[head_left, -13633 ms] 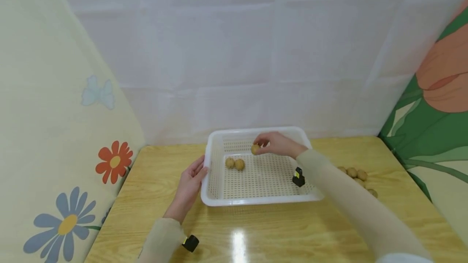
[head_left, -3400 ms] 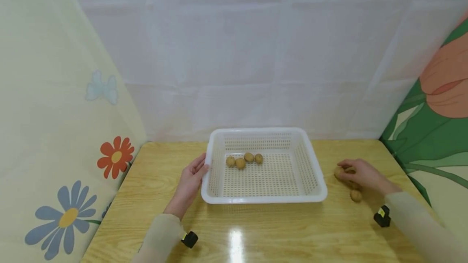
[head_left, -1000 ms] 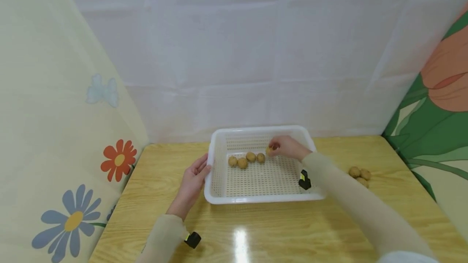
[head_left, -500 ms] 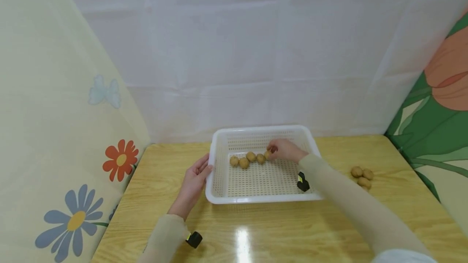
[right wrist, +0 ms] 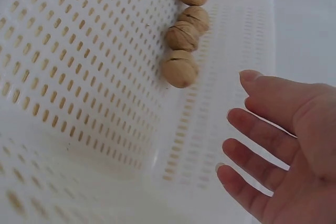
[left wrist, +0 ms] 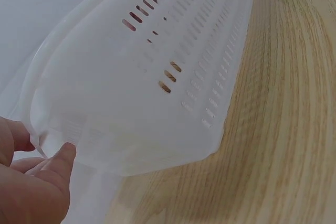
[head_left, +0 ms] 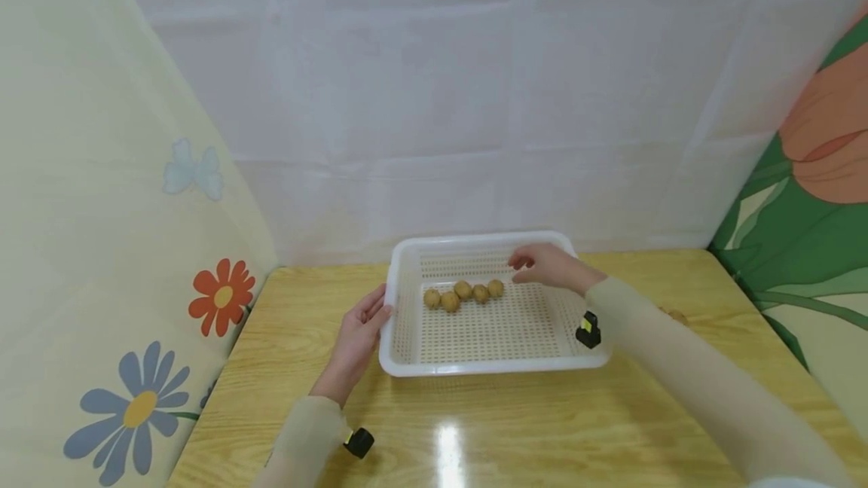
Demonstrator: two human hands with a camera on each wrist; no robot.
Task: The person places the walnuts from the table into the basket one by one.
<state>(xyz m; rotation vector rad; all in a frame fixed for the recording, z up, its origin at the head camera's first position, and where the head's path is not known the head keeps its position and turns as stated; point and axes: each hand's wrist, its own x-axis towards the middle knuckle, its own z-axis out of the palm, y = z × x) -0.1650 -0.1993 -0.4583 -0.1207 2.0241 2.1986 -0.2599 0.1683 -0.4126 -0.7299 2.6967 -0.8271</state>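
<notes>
A white plastic basket (head_left: 488, 366) with slotted walls stands on the table. Its left rim is held by my left hand (head_left: 358, 331), thumb on the rim and fingers against the outer side; in the left wrist view the fingertips (left wrist: 64, 156) pinch the basket's corner edge. Several walnuts (head_left: 463, 291) lie in an uneven row on the basket floor, toward the back left. My right hand (head_left: 552, 266) hovers over the basket's back right part, holding nothing. In the right wrist view its fingers are spread and loosely bent, apart from the nearest walnut (right wrist: 179, 69).
More walnuts (head_left: 676, 315) lie on the wooden table (head_left: 529, 428) right of the basket, mostly hidden behind the right forearm. A white sheet (head_left: 380, 96) hangs close behind the basket. Patterned cloths flank the table left and right.
My right hand has let go of a walnut at the right end of the row, then lifted and moved right. Over the longer span the row has grown from two walnuts. The left hand keeps its hold.
</notes>
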